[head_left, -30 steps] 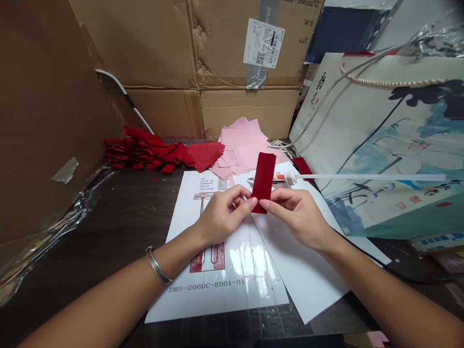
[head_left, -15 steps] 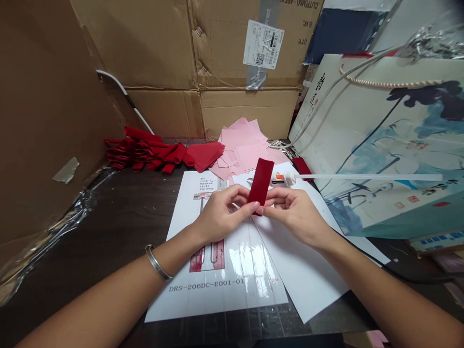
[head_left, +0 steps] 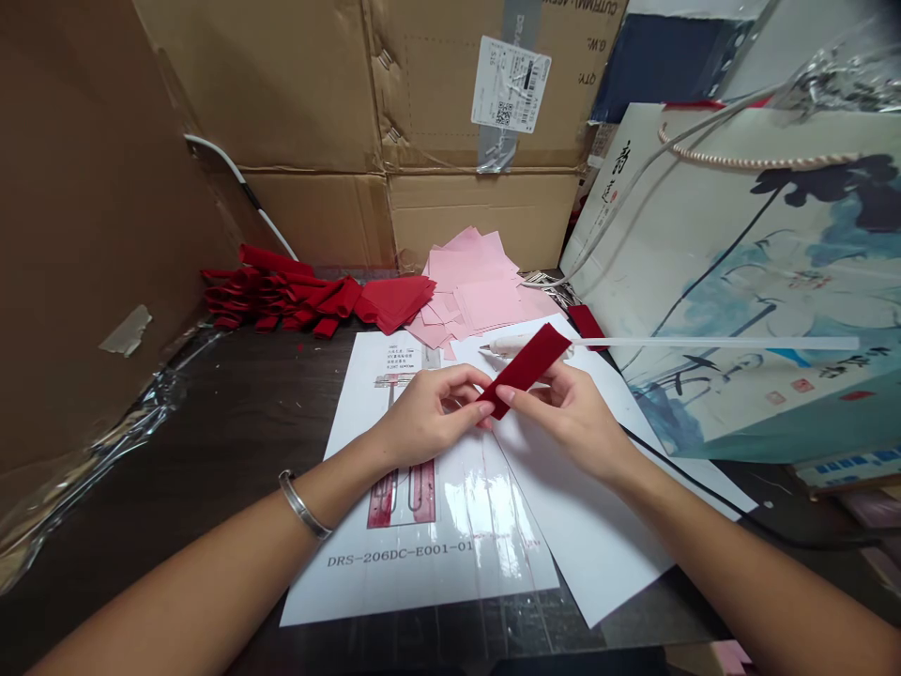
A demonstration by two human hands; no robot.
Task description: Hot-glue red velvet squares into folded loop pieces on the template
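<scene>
Between both hands is a folded dark red fabric strip (head_left: 531, 366), tilted up to the right above the papers. My left hand (head_left: 440, 408) pinches its lower end between thumb and fingers. My right hand (head_left: 567, 408) has its thumb on the strip's near face, with the fingers behind it. Just beyond the strip lies a white glue gun (head_left: 501, 347), partly hidden by it, with a long white glue stick (head_left: 718, 344) reaching out to the right. Beneath my hands are a printed drawing sheet (head_left: 422, 573) in glossy plastic and a plain white sheet (head_left: 598, 545).
A pile of red fabric strips (head_left: 282, 296) lies at the back left, beside pink squares (head_left: 479, 277). Cardboard boxes (head_left: 296, 94) wall the back and left. A painted paper bag (head_left: 760, 282) stands at right, and a black cable (head_left: 690, 474) crosses the white sheet.
The red strip has swung from nearly upright to a slant toward the right. My right thumb has moved up onto its face, while my left hand stays almost in place.
</scene>
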